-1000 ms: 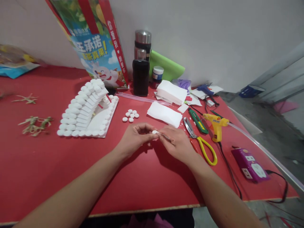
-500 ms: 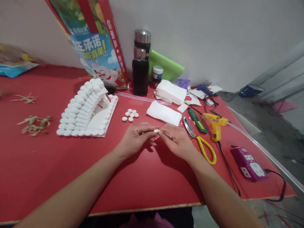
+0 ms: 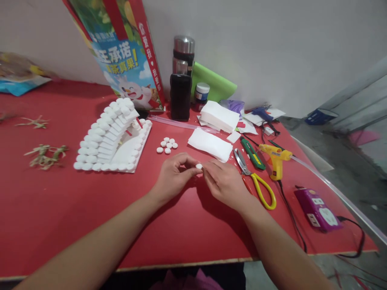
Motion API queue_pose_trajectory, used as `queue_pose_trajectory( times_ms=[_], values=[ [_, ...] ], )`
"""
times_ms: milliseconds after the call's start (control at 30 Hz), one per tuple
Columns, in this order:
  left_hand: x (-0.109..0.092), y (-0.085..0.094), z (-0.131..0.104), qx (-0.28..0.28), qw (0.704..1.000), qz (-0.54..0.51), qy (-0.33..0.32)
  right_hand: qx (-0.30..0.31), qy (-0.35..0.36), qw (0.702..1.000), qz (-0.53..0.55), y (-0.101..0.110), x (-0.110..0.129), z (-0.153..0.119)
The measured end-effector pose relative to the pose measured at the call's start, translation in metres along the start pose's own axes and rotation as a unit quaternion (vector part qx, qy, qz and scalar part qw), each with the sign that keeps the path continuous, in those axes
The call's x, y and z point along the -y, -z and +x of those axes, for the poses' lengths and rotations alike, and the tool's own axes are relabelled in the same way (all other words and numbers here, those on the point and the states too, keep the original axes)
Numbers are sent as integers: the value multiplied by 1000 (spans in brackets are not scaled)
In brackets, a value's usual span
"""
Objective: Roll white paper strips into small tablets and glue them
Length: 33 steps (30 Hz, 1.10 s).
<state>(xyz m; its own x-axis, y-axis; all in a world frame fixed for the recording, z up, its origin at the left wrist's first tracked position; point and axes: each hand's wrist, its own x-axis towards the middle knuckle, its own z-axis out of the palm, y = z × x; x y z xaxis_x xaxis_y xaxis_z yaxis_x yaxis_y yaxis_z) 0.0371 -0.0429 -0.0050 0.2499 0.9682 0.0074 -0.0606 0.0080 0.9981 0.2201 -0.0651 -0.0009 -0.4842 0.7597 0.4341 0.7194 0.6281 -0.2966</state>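
Observation:
My left hand (image 3: 177, 174) pinches a small round white disc (image 3: 198, 166) between thumb and fingertips, above the table. Against the disc's other side, the bent fingers of my right hand (image 3: 225, 181) are closed and appear to grip it too. Several matching white discs (image 3: 167, 144) lie in a loose cluster beyond my left hand. Farther left stands a white model (image 3: 107, 139) with a curved flight of steps, edged with rows of such discs. White paper sheets (image 3: 210, 144) lie just past my right hand.
Yellow-handled scissors (image 3: 263, 191), a green utility knife (image 3: 252, 154), a yellow glue gun (image 3: 275, 159) and a purple power box (image 3: 317, 209) lie to the right. A bottle (image 3: 184, 44), a black upright object (image 3: 180, 96) and a printed bag (image 3: 123, 60) stand behind. Straw figures (image 3: 48, 156) lie left.
The white strip that showed along my right fingers is out of sight; a round white face now shows between my fingertips. The right fingers have curled downward. The view has shifted slightly.

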Motion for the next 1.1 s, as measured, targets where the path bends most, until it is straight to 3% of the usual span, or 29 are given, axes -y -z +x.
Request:
queue_pose_trajectory(
  times_ms=[200,300,367,467,533,633,767,867,1100],
  values=[
    [-1,2,1,-11,1000,4,-11,36,-22,999,-9,1,2,0],
    [-1,5,4,-6,998,24,-53,36,-106,985,132,5,1,1],
    [-2,9,7,0,998,23,-56,28,-227,923,309,9,-3,3],
    [-2,14,10,25,999,2,-23,26,-394,741,544,12,-10,7],
    [-1,16,11,49,999,-8,-5,59,-423,645,634,10,-12,9],
    [2,16,11,70,997,10,-3,114,-399,579,702,5,-13,9],
    [5,15,8,83,996,-21,36,119,-361,577,723,2,-12,6],
    [4,14,7,97,989,-81,73,120,-339,601,714,4,-12,4],
    [-2,11,5,66,985,-108,119,149,-319,663,661,7,-11,3]
  ],
)
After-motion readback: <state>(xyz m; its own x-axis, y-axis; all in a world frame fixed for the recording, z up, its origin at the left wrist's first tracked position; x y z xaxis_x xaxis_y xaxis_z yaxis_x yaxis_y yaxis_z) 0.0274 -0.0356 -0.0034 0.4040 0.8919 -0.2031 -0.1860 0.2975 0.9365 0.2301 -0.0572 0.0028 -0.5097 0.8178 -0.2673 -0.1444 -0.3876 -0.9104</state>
